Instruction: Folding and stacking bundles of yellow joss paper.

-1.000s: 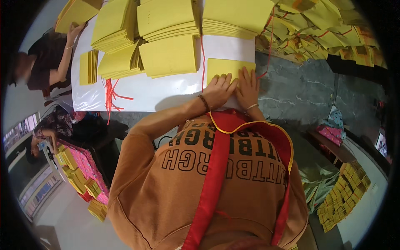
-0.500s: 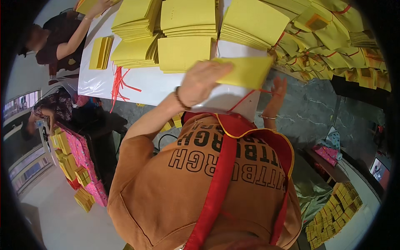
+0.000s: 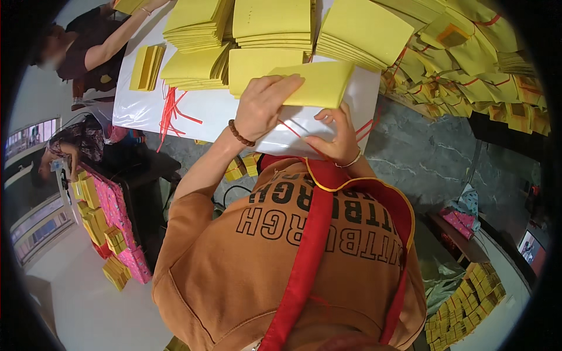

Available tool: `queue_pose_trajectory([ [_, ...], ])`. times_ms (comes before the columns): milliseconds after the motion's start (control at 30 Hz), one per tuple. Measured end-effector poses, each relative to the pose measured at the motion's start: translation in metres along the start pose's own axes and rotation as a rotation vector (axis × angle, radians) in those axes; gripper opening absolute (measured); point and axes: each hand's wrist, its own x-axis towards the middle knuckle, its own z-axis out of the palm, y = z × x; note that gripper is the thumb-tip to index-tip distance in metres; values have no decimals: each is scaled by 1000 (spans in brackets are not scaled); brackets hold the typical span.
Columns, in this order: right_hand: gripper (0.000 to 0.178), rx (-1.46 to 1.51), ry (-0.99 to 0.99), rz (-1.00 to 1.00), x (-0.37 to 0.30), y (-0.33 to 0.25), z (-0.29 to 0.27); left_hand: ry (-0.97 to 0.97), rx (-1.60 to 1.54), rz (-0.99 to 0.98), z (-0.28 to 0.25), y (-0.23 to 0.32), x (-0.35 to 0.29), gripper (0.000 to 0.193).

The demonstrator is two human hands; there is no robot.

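Note:
My left hand (image 3: pixel 261 109) is closed over the left end of a folded yellow paper bundle (image 3: pixel 321 83), held tilted above the front of the white-covered table (image 3: pixel 216 120). Just below the bundle's right end is my right hand (image 3: pixel 336 136), its thumb and forefinger curved with a gap between them. A red string (image 3: pixel 290 129) runs from under the bundle past the right thumb. More red string (image 3: pixel 364 127) shows on the far side of that hand; whether the other fingers grip it is hidden. Behind the bundle lies a yellow stack (image 3: pixel 257 61).
Several yellow paper stacks (image 3: pixel 272 23) fill the table's back. Loose red strings (image 3: pixel 171 114) hang over its front edge at left. Tied yellow bundles (image 3: pixel 468 70) are piled at right. A co-worker (image 3: pixel 88 52) reaches in at far left; another person (image 3: pixel 76 143) is at a pink-covered table (image 3: pixel 120 216).
The yellow bundle has moved left and a little up with my left hand. My right hand has come in from the right to beneath the bundle, its fingers now curved.

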Motion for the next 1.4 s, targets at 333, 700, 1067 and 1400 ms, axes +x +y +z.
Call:
queue_pose_trajectory([
  [333, 64, -321, -670, 351, -27, 51, 24, -54, 410, 53, 4, -74, -30, 51],
  [700, 36, 408, -258, 492, -26, 37, -1, -246, 447, 37, 28, -91, -51, 56],
  [1067, 36, 778, 1009, 948, -86, 55, -63, -336, 346, 8, 34, -95, -54, 56],
  [1400, 40, 961, 148, 1146, -75, 1, -62, -392, 403, 22, 33, -94, -59, 57],
])
